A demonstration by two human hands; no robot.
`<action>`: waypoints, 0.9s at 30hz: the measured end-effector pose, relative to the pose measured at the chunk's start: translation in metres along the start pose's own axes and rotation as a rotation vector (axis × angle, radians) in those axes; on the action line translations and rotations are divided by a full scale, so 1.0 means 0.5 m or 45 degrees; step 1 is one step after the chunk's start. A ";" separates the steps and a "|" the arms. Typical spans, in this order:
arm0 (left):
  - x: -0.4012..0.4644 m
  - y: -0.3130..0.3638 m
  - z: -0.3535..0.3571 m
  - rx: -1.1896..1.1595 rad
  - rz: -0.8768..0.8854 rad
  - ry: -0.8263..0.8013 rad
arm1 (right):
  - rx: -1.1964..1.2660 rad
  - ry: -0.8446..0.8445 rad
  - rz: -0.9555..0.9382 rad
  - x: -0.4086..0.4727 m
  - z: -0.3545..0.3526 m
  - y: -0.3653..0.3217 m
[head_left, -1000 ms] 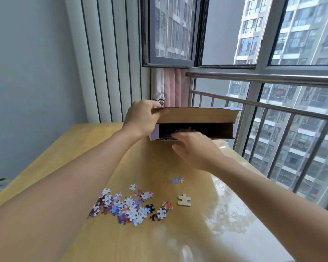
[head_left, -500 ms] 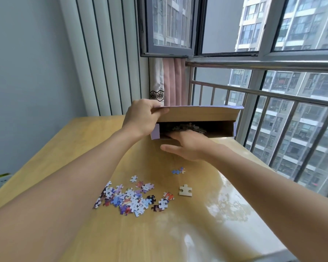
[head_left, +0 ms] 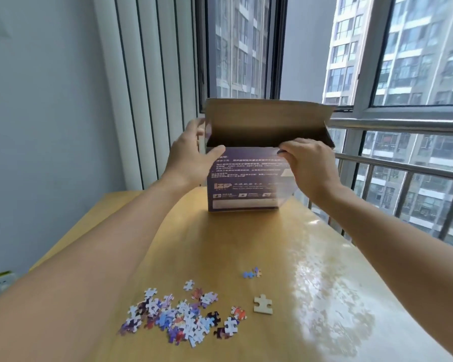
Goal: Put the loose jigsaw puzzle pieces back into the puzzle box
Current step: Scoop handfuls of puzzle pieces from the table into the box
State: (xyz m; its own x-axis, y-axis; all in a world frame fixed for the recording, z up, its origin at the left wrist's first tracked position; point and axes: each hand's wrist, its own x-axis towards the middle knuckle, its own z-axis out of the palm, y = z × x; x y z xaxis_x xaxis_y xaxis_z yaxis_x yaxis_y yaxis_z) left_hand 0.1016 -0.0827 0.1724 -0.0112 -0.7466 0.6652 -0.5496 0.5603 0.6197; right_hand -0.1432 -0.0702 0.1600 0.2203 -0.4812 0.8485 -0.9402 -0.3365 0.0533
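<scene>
The purple puzzle box (head_left: 243, 184) stands upright at the far end of the wooden table (head_left: 285, 252), its brown flap open and raised at the top. My left hand (head_left: 191, 155) holds the box's upper left corner, thumb on the printed front. My right hand (head_left: 306, 163) grips the top front edge with curled fingers. A heap of loose jigsaw pieces (head_left: 178, 314) lies on the near part of the table. A pale face-down piece (head_left: 262, 304) sits to its right, and a small blue pair (head_left: 251, 273) lies farther back. The box's inside is hidden.
A metal railing (head_left: 403, 168) and windows run along the table's right edge and behind the box. White vertical blinds (head_left: 152, 87) hang at the back left. A wall socket (head_left: 0, 282) shows at the lower left.
The box was lying on its side with my right hand at its opening; now it stands upright, and my right hand has moved up to grip its top edge.
</scene>
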 end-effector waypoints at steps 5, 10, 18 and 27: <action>-0.001 0.005 -0.016 -0.084 -0.182 -0.015 | 0.055 -0.107 -0.114 0.053 -0.022 -0.013; -0.031 -0.021 -0.018 0.180 -0.192 0.010 | 0.103 -0.383 -0.222 -0.017 -0.002 -0.005; -0.161 -0.151 0.088 0.324 -0.181 -0.081 | 0.357 -0.703 -0.097 -0.244 0.055 -0.091; -0.246 -0.187 0.100 0.329 -0.370 -0.390 | 0.473 -1.470 0.106 -0.259 0.090 -0.098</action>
State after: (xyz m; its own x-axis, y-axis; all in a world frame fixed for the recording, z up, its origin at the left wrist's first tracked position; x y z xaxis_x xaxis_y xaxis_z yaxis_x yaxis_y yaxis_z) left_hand 0.1125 -0.0613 0.0120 -0.0504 -0.9515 0.3035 -0.7553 0.2351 0.6118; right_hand -0.1140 -0.0278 0.0239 0.4424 -0.8865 -0.1359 -0.8726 -0.3905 -0.2934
